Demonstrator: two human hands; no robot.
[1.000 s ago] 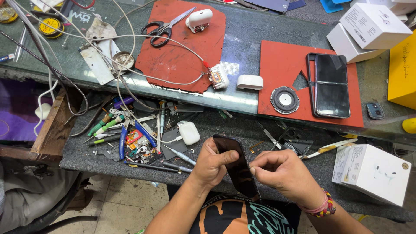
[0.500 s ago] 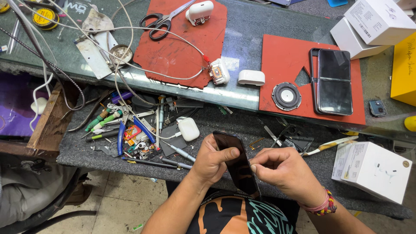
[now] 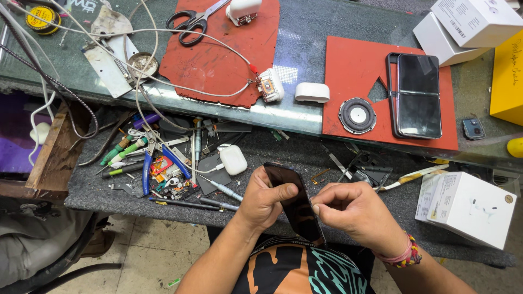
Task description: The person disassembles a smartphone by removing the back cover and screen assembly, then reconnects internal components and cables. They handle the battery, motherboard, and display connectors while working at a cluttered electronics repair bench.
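Left hand [image 3: 265, 200] grips the flat black glossy phone [image 3: 294, 204] by its edge, thumb across the face. Right hand [image 3: 354, 211] pinches the phone's opposite edge. A small white rounded earbud case [image 3: 233, 159] lies just left of the phone on the grey table [image 3: 98, 188].

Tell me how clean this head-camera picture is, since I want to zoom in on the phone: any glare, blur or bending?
Head view: sharp throughout; the phone between the left hand and right hand shows no motion blur. Its dark glass carries only a faint sheen. The glass shelf catches a pale patch of glare. Light is even, shadows soft. The shelf's edge bows slightly, a wide-lens effect.
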